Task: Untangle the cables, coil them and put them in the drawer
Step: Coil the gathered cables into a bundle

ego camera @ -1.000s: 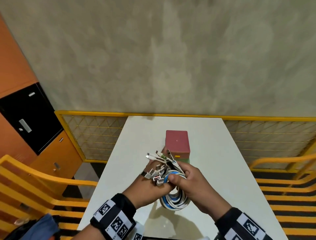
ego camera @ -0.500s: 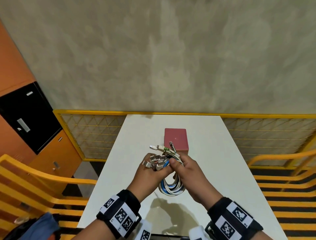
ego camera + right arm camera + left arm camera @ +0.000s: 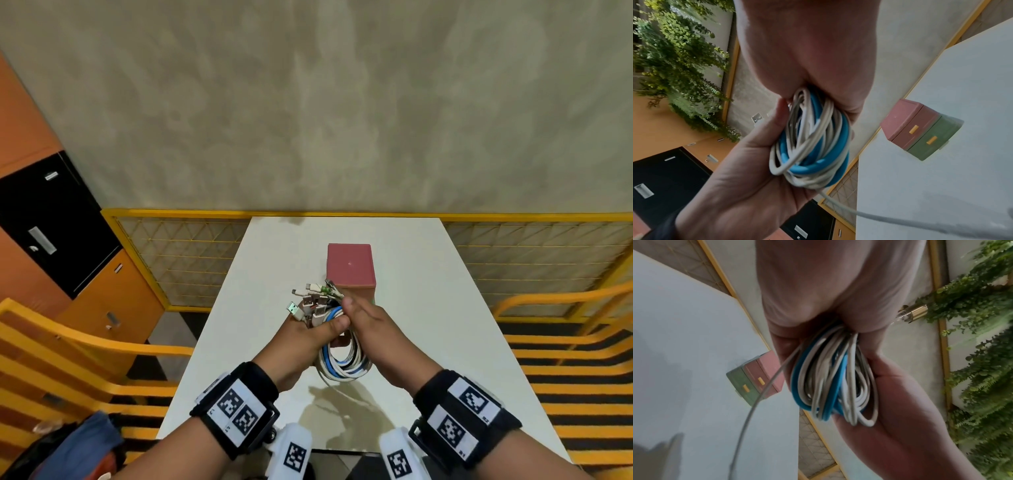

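White and blue cables (image 3: pixel 344 359), already coiled into one bundle, have come up and closer to the pink-and-green drawer box (image 3: pixel 350 264), plugs (image 3: pixel 313 301) fanned just short of its near face. The left hand (image 3: pixel 308 339) has its grip clamped on the bundle's top; the right hand (image 3: pixel 373 329) pinches it alongside. Both drawers look closed, so judging by that, one hand must free itself. Beneath lies the white tabletop (image 3: pixel 428 308).
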Demonstrator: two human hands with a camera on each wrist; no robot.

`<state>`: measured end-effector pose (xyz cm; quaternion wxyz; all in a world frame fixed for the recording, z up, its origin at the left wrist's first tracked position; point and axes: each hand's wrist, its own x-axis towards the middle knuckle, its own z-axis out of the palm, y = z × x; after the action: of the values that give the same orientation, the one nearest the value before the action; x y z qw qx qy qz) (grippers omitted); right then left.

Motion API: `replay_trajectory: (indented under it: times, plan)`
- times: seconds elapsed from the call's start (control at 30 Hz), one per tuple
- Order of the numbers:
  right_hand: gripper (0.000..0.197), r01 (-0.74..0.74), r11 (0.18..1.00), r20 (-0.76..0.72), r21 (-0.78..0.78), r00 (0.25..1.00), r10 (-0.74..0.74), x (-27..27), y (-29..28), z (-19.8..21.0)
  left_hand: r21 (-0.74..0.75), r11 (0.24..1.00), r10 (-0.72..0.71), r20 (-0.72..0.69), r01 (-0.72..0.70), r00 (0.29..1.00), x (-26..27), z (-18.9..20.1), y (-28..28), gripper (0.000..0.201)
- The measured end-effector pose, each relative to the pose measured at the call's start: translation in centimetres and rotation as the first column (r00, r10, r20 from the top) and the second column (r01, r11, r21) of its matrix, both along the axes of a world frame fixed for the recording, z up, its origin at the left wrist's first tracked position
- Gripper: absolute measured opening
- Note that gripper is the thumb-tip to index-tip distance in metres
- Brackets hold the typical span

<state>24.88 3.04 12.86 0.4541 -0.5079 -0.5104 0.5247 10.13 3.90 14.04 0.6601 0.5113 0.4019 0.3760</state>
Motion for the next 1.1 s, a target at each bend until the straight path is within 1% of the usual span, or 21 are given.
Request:
replay_trajectory:
  times: [0.07,0.17,0.27,0.33,0.4,0.43,0.5,0.57,0.6,0.67,0.73,0.8,0.9,0.97,1.03,1.07,1.1]
  plan:
    - [0.057,-0.028,0.999,-0.007,-0.042,1.0,0.028,0.0,-0.1,-0.1,-0.015,1.0,0.02,0.037,-0.02,0.999,0.1,-0.2,-0.1,0.03]
    - [0.059,-0.061,0.995,0.012,-0.079,0.998,0.062,0.1,0.1,0.5,-0.064,0.995,0.075,0.045,-0.072,0.996,0.2,-0.1,-0.3,0.026]
    - [0.076,-0.12,0.986,0.044,-0.119,0.991,0.126,0.0,0.4,1.4,-0.102,0.987,0.128,0.032,-0.124,0.991,0.2,-0.1,-0.2,0.024]
    - [0.081,-0.107,0.989,0.035,-0.102,0.993,0.112,-0.1,0.5,2.3,-0.128,0.98,0.157,0.049,-0.15,0.986,0.4,-0.1,0.0,0.025]
    - [0.079,-0.076,0.993,0.03,-0.085,0.996,0.079,-0.1,0.6,3.1,-0.159,0.974,0.177,0.086,-0.162,0.98,0.5,0.3,0.2,0.024]
    - [0.077,-0.087,0.993,0.021,-0.074,0.996,0.089,-0.1,0.8,3.3,-0.171,0.973,0.178,0.114,-0.157,0.977,0.5,0.4,0.2,0.024]
    - [0.077,-0.142,0.987,0.01,-0.069,0.99,0.143,-0.1,1.2,3.7,-0.194,0.973,0.161,0.19,-0.124,0.969,0.6,0.6,0.3,0.024]
    - [0.073,-0.192,0.975,0.069,-0.11,0.977,0.201,0.2,1.6,3.9,-0.199,0.975,0.15,0.259,-0.099,0.954,0.7,0.6,0.3,0.028]
    - [0.067,-0.199,0.972,0.09,-0.124,0.973,0.211,0.3,1.5,4.2,-0.201,0.975,0.146,0.285,-0.09,0.947,0.7,0.5,0.4,0.032]
    - [0.056,-0.21,0.966,0.052,-0.153,0.974,0.22,0.6,1.3,3.8,-0.214,0.973,0.148,0.3,-0.085,0.942,0.8,0.4,0.5,0.035]
    - [0.058,-0.216,0.965,0.019,-0.149,0.975,0.221,0.6,1.0,3.3,-0.227,0.97,0.16,0.305,-0.091,0.939,0.8,0.1,0.7,0.028]
    - [0.058,-0.182,0.977,0.014,-0.111,0.983,0.185,0.4,1.3,2.7,-0.223,0.971,0.16,0.32,-0.09,0.934,0.5,-0.2,1.0,0.023]
    - [0.056,-0.093,0.993,-0.05,-0.067,0.995,0.089,0.3,1.2,2.7,-0.188,0.978,0.151,0.334,-0.091,0.93,0.4,-0.3,1.4,0.021]
    - [0.055,-0.031,0.999,-0.085,-0.031,0.996,0.028,0.3,1.0,2.6,-0.216,0.969,0.192,0.36,-0.119,0.913,0.3,-0.3,1.5,0.02]
    - [0.05,0.094,0.996,-0.067,0.0,0.993,-0.094,0.7,0.7,2.4,-0.262,0.949,0.269,0.374,-0.177,0.887,0.1,-0.7,1.9,0.019]
    - [0.042,0.183,0.983,-0.054,0.011,0.982,-0.182,1.1,0.4,2.4,-0.28,0.936,0.309,0.368,-0.213,0.877,-0.2,-0.9,2.1,0.02]
    - [0.029,0.27,0.963,-0.054,0.014,0.962,-0.269,1.5,0.0,2.5,-0.292,0.923,0.349,0.358,-0.251,0.866,-0.4,-1.1,2.5,0.023]
